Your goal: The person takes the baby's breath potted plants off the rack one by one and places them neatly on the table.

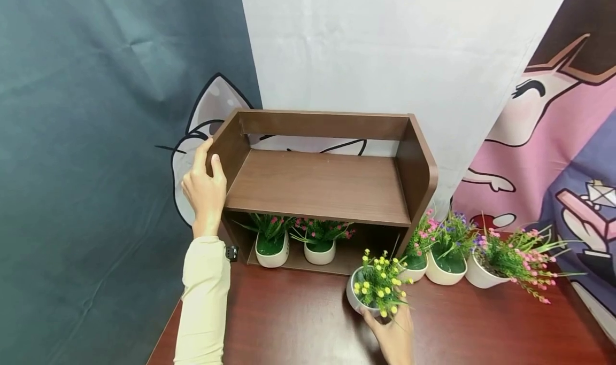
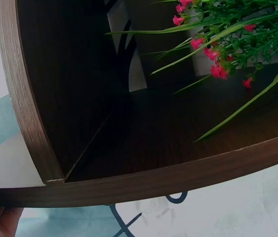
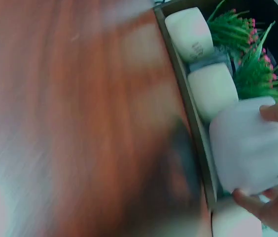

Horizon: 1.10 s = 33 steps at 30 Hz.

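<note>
Fingers point(image 1: 371, 321) of the right hand point(image 1: 397, 337) grasp a smooth, rounded white pot point(image 1: 355, 297) of bushy yellow flowers point(image 1: 380, 286) just in front of the brown wood-grained shelf point(image 1: 317, 186), toward its right end; the left hand point(image 1: 206, 189), arm outstretched, grips the shelf's flat left panel point(image 1: 233, 156).

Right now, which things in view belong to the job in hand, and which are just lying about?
Likely the job: pot of yellow flowers, held by the right hand; shelf, gripped by the left hand; two pink-flowered pots inside it; three pots beside it.

Just around: table; cloth backdrop.
</note>
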### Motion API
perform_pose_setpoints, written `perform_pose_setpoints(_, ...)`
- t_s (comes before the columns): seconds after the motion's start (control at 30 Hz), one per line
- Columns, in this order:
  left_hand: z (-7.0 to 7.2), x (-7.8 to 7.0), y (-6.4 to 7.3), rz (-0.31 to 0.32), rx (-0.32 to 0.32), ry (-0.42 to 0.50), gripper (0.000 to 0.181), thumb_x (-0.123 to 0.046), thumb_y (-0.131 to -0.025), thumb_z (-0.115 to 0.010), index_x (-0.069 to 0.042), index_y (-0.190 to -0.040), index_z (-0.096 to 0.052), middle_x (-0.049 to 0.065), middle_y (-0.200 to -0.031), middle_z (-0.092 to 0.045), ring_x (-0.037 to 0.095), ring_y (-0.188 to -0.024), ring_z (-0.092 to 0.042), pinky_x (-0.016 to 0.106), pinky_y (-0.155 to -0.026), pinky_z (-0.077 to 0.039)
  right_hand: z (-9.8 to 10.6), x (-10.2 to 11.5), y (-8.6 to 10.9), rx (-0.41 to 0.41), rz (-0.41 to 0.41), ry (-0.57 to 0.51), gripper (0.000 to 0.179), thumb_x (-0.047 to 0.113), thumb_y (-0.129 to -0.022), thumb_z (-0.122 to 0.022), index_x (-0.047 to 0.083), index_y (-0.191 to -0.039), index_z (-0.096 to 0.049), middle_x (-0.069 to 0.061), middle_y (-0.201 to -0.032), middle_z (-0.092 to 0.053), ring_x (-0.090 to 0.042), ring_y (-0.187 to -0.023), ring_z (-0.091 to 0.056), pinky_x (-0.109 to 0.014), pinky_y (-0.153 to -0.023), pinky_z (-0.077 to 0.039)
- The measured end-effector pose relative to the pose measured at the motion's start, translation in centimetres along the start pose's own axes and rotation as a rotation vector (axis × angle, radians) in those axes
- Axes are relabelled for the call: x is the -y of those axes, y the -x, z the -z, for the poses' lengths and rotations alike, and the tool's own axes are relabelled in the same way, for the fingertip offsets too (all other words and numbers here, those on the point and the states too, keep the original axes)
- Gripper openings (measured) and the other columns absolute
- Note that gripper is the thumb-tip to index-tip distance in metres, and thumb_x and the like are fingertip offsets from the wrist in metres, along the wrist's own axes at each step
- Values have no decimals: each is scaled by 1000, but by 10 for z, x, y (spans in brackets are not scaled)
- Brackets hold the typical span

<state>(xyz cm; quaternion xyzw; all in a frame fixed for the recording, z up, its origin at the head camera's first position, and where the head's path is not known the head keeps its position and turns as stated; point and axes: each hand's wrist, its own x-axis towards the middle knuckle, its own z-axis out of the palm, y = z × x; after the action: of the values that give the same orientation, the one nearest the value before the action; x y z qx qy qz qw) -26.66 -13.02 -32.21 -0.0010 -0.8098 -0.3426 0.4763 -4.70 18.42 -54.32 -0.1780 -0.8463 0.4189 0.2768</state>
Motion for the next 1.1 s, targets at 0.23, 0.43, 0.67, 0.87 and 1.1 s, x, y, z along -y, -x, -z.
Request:
perform_pose_setpoints(0.23,2,-1,0,3,-3,7,30,-29,-86,-48,-35,-115,-54,5,-101,-62,35,-56,-51,42,-52,-33,30,-22,7,-4,-7,143,84,24,-46,-82,-4,-115,-43,-20,-100,-51,-35,-92,-50,-45,-74,-35)
perform_pose_setpoints(0.43,3,-1,0,4,0,9,31,-28,-85,-49,-36,-115,-53,4,-103,-61,37,-62,-54,43,-55,-34,44,-43,1,-70,-66,162,84,18,-48,-81,-5,-118,-39,-23,-103,-49,-37,-94,-48,-45,-74,-35)
perform_pose_setpoints(0.67,0,-2,1,0,3,7,31,-29,-85,-49,-35,-115,-53,2,-105,-61,36,-62,-53,44,-56,-35,55,-55,-13,-146,-81,138,83,15,-51,-79,-3,-120,-37,-24,-102,-46,-40,-92,-46,-47,-72,-34)
perform_pose_setpoints(0.87,-1,-3,2,6,11,4,31,-29,-85,-49,-35,-115,-53,5,-101,-62,36,-60,-53,43,-54,-34,57,-59,-20,-90,-102,187,79,21,-55,-78,-6,-118,-37,-24,-98,-44,-41,-90,-45,-48,-71,-33)
perform_pose_setpoints(1.1,0,-2,1,17,20,-1,31,-30,-86,-46,-37,-117,-51,5,-102,-61,33,-56,-50,41,-53,-33,54,-61,-21,-52,-76,182,86,20,-55,-78,-8,-122,-32,-26,-102,-42,-40,-90,-44,-48,-72,-32)
